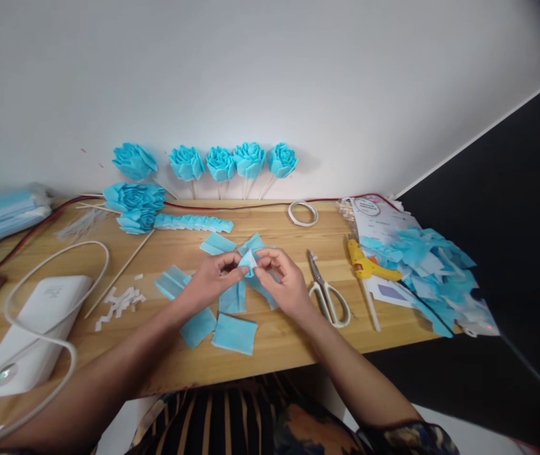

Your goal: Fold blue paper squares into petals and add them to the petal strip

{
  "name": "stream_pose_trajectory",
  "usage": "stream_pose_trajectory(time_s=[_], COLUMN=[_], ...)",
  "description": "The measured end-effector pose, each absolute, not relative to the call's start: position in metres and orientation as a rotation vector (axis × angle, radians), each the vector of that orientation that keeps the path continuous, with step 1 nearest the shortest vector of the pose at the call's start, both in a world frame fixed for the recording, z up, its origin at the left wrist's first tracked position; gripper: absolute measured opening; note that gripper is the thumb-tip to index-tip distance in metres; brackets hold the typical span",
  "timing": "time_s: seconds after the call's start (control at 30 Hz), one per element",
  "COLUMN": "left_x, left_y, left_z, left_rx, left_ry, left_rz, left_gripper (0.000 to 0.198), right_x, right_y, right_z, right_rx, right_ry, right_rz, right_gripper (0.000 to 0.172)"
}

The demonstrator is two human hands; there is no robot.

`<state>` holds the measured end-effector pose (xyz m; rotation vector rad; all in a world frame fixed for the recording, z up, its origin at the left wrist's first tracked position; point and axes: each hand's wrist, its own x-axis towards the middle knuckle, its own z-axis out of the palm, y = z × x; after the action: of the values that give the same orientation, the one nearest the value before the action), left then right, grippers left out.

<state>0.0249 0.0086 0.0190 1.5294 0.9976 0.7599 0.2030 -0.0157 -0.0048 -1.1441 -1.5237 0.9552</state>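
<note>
Between my two hands is a folded blue fabric piece (249, 260), its pointed tip facing up. My left hand (213, 277) pinches its left side with thumb and forefinger. My right hand (283, 281) grips the right side the same way. Under and around the hands lie several flat blue fabric squares (234, 333), some partly covered by my fingers. Behind them runs a row of overlapping folded blue petals (194, 222). A pair of scissors (327, 291) with pale handles rests just right of my right hand.
Blue fabric flowers on sticks (220, 163) lean against the wall. A yellow glue gun (369, 262) lies by a heap of blue scraps (422, 265) at right. A tape roll (303, 213) is at the back. Left are a white power bank (37, 328), its cable and white bits (121, 303).
</note>
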Motion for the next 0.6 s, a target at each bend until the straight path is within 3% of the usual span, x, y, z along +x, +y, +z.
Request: stream_pose_trajectory(time_s=[0.6], left_x=[0.0246], left_y=[0.0059], left_z=[0.0210], left_rx=[1.481], left_ry=[0.910], left_rz=[0.748], left_gripper=[0.026], right_x=[0.2022], right_y=[-0.0190], right_z=[-0.0009], right_rx=[-1.111], right_ry=[-1.564], right_rz=[0.862], right_gripper=[0.025])
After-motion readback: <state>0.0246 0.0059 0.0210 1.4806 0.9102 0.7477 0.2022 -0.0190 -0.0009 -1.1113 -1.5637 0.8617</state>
